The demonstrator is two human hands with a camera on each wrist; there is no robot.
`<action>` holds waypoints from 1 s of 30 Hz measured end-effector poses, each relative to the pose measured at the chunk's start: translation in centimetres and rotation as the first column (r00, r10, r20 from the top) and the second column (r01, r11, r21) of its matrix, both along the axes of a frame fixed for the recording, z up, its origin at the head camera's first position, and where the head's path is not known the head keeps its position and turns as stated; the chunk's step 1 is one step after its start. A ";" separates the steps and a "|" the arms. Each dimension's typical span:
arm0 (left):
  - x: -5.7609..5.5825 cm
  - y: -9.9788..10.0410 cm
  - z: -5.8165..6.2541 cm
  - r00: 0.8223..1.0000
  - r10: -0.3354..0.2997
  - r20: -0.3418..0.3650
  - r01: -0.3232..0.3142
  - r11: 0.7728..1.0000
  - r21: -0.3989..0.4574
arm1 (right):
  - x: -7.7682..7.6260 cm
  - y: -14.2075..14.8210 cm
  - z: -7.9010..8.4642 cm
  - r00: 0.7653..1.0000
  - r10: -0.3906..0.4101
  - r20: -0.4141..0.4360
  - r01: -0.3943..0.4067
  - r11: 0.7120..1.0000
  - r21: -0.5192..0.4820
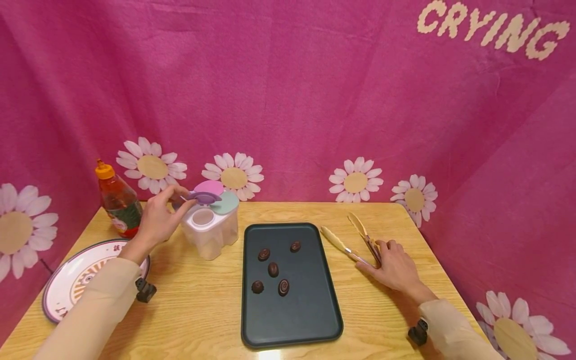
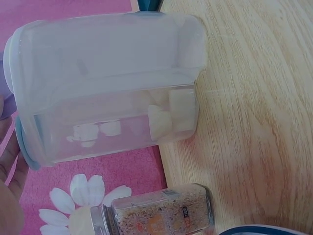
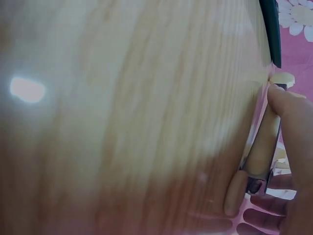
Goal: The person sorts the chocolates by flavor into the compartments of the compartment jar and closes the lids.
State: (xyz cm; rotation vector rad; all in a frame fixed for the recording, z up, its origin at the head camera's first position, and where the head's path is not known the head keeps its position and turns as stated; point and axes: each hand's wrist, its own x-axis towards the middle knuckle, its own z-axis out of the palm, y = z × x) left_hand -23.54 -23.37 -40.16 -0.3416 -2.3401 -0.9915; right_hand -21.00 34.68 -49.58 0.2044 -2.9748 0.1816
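My left hand (image 1: 163, 215) pinches a purple lid (image 1: 204, 198) between thumb and fingers. That lid stands raised over a round opening in a clear storage container (image 1: 209, 235), which also has pink and mint-green lids. Pale chunks (image 2: 171, 115) show low inside it in the left wrist view. At the right, my right hand (image 1: 396, 265) grips the handle end of metal tongs (image 1: 346, 245) with cream tips, thumb on one arm and fingers on the other. The tongs' arms are spread and lie low over the table. Several chocolates (image 1: 273, 269) sit on a dark tray (image 1: 306, 320) between the hands.
A red sauce bottle (image 1: 120, 200) with an orange cap stands at the back left. In front of it lies a white patterned plate (image 1: 58, 290), under my left forearm. A jar of grains (image 2: 161, 210) shows beside the container. Pink cloth (image 1: 288, 100) hangs behind the wooden table (image 1: 193, 310).
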 end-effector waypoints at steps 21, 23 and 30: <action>0.0 0.1 0.1 1.000 -0.012 -0.009 0.012 1.000 -0.016 | -1.0 -0.5 0.2 0.997 -0.035 0.069 0.040 0.997 -0.065; 0.0 0.2 0.1 1.000 -0.012 -0.007 0.011 1.000 -0.015 | -1.0 -0.4 0.5 0.997 -0.031 0.073 0.036 0.997 -0.067; 0.0 0.1 0.1 1.000 -0.012 -0.020 0.012 1.000 -0.016 | -0.7 0.1 2.4 0.999 -0.015 0.041 0.018 0.996 -0.085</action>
